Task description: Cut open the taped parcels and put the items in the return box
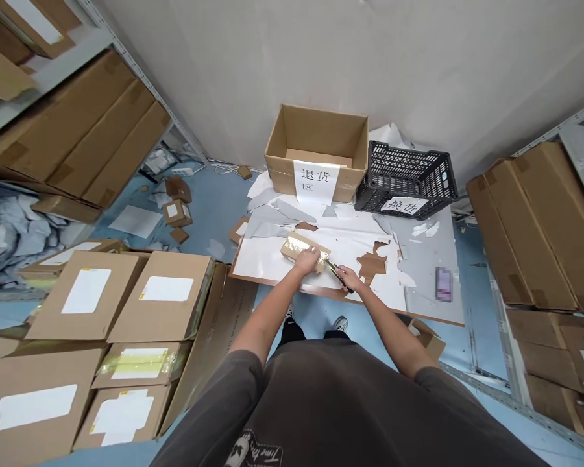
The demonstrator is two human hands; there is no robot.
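Note:
A small cardboard box point(296, 244) wrapped in shiny clear tape lies near the front edge of the white table. My left hand point(307, 259) grips it from above, fingers bent over its top. My right hand point(349, 279) is closed around a black and yellow box cutter point(339, 272). The cutter's tip meets the right end of the box, close to my left fingers. Whether the blade is in the tape cannot be made out.
On the table point(282, 262) stand a large open carton point(316, 126) and a black plastic crate point(409, 172), both with paper signs. Torn paper scraps point(287, 211) and a blurred purple item point(444, 284) lie there too. Labelled boxes point(163, 318) are stacked left; cartons point(540, 227) fill the right shelf.

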